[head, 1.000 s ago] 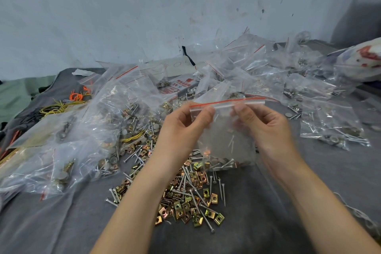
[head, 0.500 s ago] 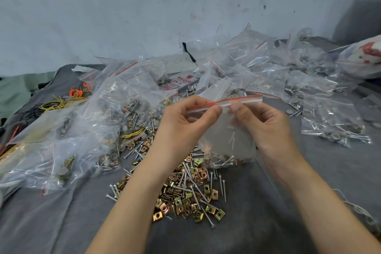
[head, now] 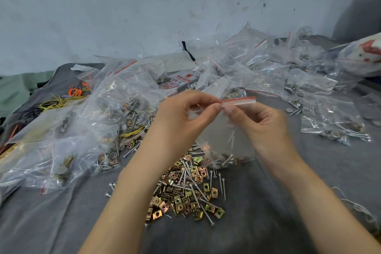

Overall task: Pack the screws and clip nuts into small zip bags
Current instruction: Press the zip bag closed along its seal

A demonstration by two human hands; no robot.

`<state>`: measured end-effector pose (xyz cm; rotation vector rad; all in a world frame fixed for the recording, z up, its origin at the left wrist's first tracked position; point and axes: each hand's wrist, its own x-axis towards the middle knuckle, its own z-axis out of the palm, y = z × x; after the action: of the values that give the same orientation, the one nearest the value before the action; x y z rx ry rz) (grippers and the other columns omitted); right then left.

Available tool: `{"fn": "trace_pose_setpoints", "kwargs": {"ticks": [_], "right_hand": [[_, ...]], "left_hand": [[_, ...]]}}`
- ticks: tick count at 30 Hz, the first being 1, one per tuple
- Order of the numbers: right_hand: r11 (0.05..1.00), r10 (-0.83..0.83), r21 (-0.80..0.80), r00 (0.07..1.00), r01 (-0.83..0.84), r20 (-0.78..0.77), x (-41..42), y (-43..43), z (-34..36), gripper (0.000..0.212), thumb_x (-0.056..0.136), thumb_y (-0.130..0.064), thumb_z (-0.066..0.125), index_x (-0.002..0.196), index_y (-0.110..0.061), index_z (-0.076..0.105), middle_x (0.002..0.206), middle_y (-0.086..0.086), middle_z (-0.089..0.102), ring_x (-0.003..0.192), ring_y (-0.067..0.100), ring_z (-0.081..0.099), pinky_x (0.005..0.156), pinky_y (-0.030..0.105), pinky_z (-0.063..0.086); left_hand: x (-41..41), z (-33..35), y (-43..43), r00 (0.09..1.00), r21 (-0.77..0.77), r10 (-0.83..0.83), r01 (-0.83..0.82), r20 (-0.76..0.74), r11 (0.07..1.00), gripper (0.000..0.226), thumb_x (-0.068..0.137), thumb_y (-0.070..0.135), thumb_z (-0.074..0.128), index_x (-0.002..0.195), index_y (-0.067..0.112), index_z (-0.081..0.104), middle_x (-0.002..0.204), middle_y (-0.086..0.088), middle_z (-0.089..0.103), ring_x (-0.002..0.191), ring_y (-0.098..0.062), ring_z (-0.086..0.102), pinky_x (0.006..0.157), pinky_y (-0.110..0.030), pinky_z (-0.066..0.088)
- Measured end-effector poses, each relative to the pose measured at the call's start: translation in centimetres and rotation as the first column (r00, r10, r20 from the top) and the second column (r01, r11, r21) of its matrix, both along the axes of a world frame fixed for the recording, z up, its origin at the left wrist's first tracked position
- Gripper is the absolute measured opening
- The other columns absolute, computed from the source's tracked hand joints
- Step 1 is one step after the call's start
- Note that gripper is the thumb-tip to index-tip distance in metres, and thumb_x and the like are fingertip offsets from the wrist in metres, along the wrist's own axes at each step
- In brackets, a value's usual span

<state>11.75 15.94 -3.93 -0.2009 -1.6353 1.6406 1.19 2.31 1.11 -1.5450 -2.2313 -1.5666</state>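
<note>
Clear zip bag (head: 224,134) with red zip strip, hanging upright, top edge pinched by left hand (head: 185,113) and right hand (head: 257,121) side by side. A few screws and nuts lie in its bottom. Just below it on the grey tabletop (head: 268,202): loose pile of gold square clip nuts (head: 177,202) mixed with silver screws (head: 222,186). Filled zip bags (head: 92,130) heaped left and back right.

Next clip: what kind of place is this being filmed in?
Probably an informal hand-packing spot, a small workshop or home piecework, not a factory line: a grey cloth spread below a scuffed white wall, heaps of filled zip bags, and a loose pile of clip nuts and screws.
</note>
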Motion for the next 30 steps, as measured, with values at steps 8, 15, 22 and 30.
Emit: {"fn": "trace_pose_setpoints", "kwargs": {"ticks": [8, 15, 22, 30], "right_hand": [[0.999, -0.037, 0.038, 0.999, 0.037, 0.015, 0.19, 0.37, -0.06, 0.033, 0.078, -0.055, 0.077, 0.093, -0.026, 0.078, 0.090, -0.001, 0.076, 0.078, 0.009, 0.064, 0.077, 0.026, 0.054], [0.998, -0.048, 0.028, 0.999, 0.047, 0.016, 0.15, 0.47, -0.24, 0.033, 0.076, -0.054, 0.077, 0.091, -0.025, 0.078, 0.085, 0.007, 0.073, 0.077, 0.010, 0.062, 0.076, 0.024, 0.053], [0.999, -0.025, 0.038, 1.000, 0.025, 0.003, 0.04, 0.39, -0.18, 0.028, 0.075, -0.050, 0.080, 0.090, -0.027, 0.080, 0.086, -0.003, 0.076, 0.076, 0.005, 0.063, 0.073, 0.020, 0.052], [0.997, -0.071, 0.000, 0.997, 0.071, -0.028, 0.17, 0.59, 0.10, 0.014, 0.074, -0.041, 0.078, 0.086, -0.034, 0.080, 0.081, -0.007, 0.073, 0.073, 0.007, 0.063, 0.074, 0.019, 0.053]], "left_hand": [[0.28, 0.12, 0.09, 0.991, -0.033, 0.059, -0.063, -0.121, 0.997, 0.005, 0.094, 0.027, 0.067, 0.095, 0.025, 0.071, 0.083, 0.018, 0.066, 0.078, 0.007, 0.059, 0.069, -0.006, 0.039], [0.00, 0.21, 0.15, 0.989, -0.057, 0.088, -0.096, -0.117, 0.994, 0.008, 0.093, 0.032, 0.066, 0.099, 0.028, 0.071, 0.093, 0.015, 0.068, 0.089, 0.004, 0.061, 0.077, -0.011, 0.045], [0.64, 0.60, 0.36, 0.946, -0.059, 0.063, -0.086, -0.319, 0.995, 0.013, 0.094, 0.034, 0.064, 0.095, 0.024, 0.071, 0.089, 0.012, 0.063, 0.088, -0.010, 0.061, 0.080, -0.044, 0.050], [0.50, 0.61, 0.08, 0.970, -0.010, 0.115, -0.120, -0.216, 0.993, 0.004, 0.094, 0.028, 0.065, 0.091, 0.028, 0.067, 0.087, 0.014, 0.064, 0.086, -0.001, 0.059, 0.079, -0.022, 0.047]]}}
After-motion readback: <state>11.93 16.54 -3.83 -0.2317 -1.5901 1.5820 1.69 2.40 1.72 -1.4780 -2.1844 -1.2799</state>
